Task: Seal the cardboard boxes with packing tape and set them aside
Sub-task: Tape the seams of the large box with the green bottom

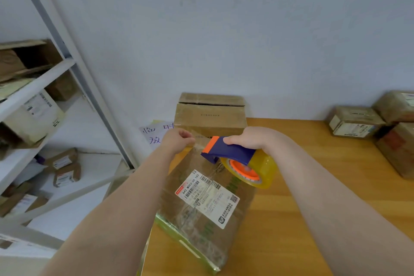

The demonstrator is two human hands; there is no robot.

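Observation:
A cardboard box (pixel 201 215) with a white shipping label lies on the wooden table (pixel 302 208) right in front of me. My right hand (pixel 251 140) grips a blue and orange tape dispenser (pixel 230 152) carrying a yellowish tape roll (pixel 262 170), held over the box's far end. My left hand (pixel 177 140) pinches the loose end of the clear tape against the box's far edge. A short strip of tape runs between the two hands.
A second cardboard box (pixel 210 112) stands against the wall behind the first. Several taped boxes (pixel 358 122) are stacked at the table's right. A metal shelf unit (pixel 44 101) with parcels fills the left. A handwritten paper note (pixel 156 133) lies by the wall.

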